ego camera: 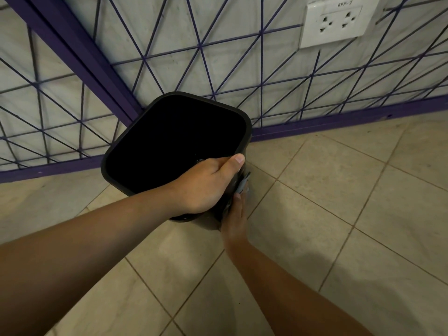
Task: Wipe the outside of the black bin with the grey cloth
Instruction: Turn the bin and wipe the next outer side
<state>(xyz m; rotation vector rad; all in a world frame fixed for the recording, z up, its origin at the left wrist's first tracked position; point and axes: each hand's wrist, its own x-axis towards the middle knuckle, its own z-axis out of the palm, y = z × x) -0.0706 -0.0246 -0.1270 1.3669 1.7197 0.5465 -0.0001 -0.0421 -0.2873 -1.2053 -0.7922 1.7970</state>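
Head view, looking down at floor level. Black plastic bin with rounded-square mouth (135,151) at centre of frame, tilted so the open mouth faces up toward the camera; inside dark, contents not discernible. Bin base near the beige tiled floor (339,190); whether touching or lifted cannot be told.

Left hand (206,185) clamped on the lower right stretch of the bin rim: thumb lying along the rim edge with nail visible, fingers going inside the bin and hidden there. Left forearm entering from lower left of frame.

Right hand (235,214) against the bin's outer wall, right of and below the left hand, mostly edge-on to the camera. Small grey cloth (242,184) pressed between that hand and the bin wall, only a crumpled corner sticking out above the fingers. Whether the fingers curl round the cloth or press it flat cannot be told. Right forearm entering from lower right of frame.

Behind the bin, across upper half of frame: purple metal frame with thin crossing wire mesh (198,44) standing in front of a pale grey wall. White double wall socket (337,23) at upper right, behind the mesh, with a small printed label above it, not legible enough to record.
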